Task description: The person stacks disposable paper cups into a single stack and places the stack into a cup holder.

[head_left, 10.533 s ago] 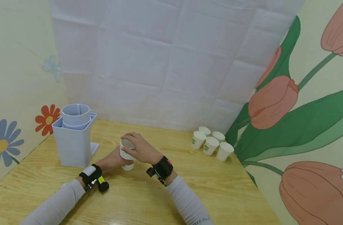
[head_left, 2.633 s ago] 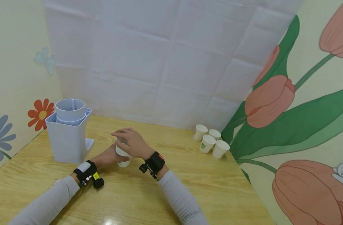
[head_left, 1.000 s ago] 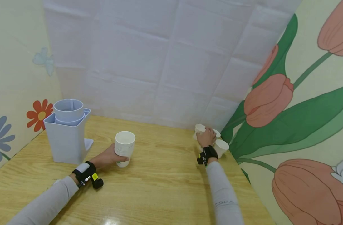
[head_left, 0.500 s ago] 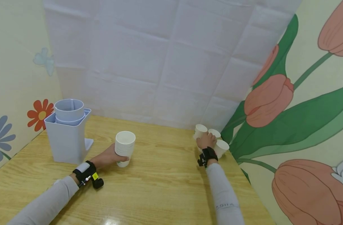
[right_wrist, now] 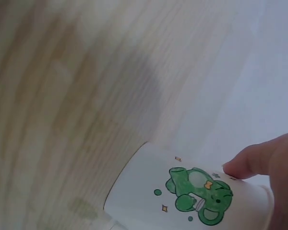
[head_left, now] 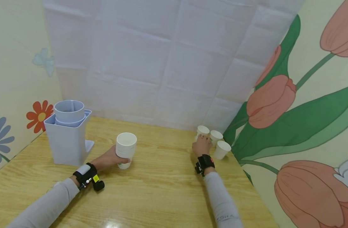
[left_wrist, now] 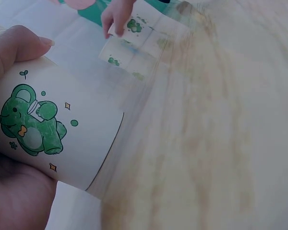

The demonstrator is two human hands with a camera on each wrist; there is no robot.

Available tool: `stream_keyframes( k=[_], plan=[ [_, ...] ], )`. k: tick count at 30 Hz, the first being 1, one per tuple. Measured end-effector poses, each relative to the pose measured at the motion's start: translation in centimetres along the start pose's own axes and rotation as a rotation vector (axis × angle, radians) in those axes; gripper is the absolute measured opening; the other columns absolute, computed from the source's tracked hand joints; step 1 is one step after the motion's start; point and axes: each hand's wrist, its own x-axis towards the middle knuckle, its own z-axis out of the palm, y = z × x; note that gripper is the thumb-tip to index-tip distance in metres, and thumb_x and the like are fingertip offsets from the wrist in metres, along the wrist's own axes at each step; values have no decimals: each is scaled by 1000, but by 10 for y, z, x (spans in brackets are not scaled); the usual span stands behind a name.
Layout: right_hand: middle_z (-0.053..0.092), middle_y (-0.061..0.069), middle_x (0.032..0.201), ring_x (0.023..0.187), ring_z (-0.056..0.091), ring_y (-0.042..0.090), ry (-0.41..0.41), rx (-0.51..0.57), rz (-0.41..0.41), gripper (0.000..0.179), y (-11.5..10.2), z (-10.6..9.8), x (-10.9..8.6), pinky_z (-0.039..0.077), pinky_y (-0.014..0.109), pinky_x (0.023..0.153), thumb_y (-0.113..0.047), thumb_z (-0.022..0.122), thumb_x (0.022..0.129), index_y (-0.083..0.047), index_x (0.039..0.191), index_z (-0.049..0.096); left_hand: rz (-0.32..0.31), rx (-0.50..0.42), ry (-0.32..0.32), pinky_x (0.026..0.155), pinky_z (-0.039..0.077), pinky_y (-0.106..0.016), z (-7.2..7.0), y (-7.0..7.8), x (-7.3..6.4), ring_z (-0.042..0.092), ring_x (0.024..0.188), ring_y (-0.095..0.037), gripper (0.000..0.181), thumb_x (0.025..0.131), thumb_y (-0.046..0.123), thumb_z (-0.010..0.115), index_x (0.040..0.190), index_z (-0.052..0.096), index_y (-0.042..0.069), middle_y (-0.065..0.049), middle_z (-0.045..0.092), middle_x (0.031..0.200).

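My left hand (head_left: 112, 158) grips a stack of nested white paper cups (head_left: 126, 144) upright at the middle left of the table. In the left wrist view, fingers and thumb wrap the stack's lower cup (left_wrist: 72, 129), which bears a green bear print. Over at the right, my right hand (head_left: 202, 145) holds a single paper cup, mostly hidden by the hand in the head view. The right wrist view shows that paper cup (right_wrist: 182, 191) with the thumb pressed on its side near the rim, its base close above the table.
Three paper cups stand upright beside the right hand: one behind (head_left: 203, 129), one further right (head_left: 216, 136) and one nearer (head_left: 222, 149). A pale blue holder (head_left: 66, 142) with a round tube stands at the left. A white cloth (head_left: 128, 63) hangs behind the wooden table (head_left: 162, 190).
My right hand has gone from the stack to the cups at the right and taken one, now shifting it slightly left. The group there has shrunk. The left hand keeps its grip.
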Motion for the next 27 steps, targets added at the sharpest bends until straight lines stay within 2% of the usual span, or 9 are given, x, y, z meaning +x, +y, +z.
stream_keyframes(
  k=[7, 12, 16, 21, 27],
  plan=[
    [54, 30, 132, 124, 46, 52, -31, 46, -62, 39, -26, 11, -13, 39, 72, 97, -15, 60, 96, 1, 132, 57, 12, -1, -5, 104, 41, -47, 0, -2, 0, 53, 117, -25, 77, 85, 11, 80, 146, 35, -5, -21, 55, 132],
    [53, 26, 138, 131, 41, 51, -82, 60, -101, 35, -52, 10, -23, 38, 71, 98, -17, 61, 98, -2, 130, 59, 22, -8, -11, 104, 41, -47, 0, -3, 0, 54, 116, -26, 78, 85, 10, 80, 145, 34, -6, -23, 54, 131],
    [50, 26, 141, 134, 39, 52, -153, 99, -149, 39, -74, 1, -35, 38, 71, 100, -17, 60, 100, -2, 136, 57, 14, 6, -9, 104, 41, -48, 0, -2, 1, 54, 117, -28, 79, 85, 11, 80, 146, 34, -6, -23, 54, 132],
    [54, 27, 138, 127, 47, 52, -265, 140, -283, 48, -98, -18, -51, 45, 68, 94, -19, 64, 97, 0, 140, 56, -1, 23, -3, 104, 41, -48, 0, -3, 0, 54, 118, -29, 77, 85, 12, 80, 146, 35, -5, -22, 55, 132],
    [62, 23, 132, 122, 58, 42, -338, 215, -462, 52, -126, -37, -64, 51, 56, 96, -26, 71, 93, 3, 135, 60, -6, 18, 5, 105, 41, -50, 0, -1, 0, 54, 119, -30, 77, 85, 12, 80, 146, 35, -5, -22, 55, 132]
  ],
)
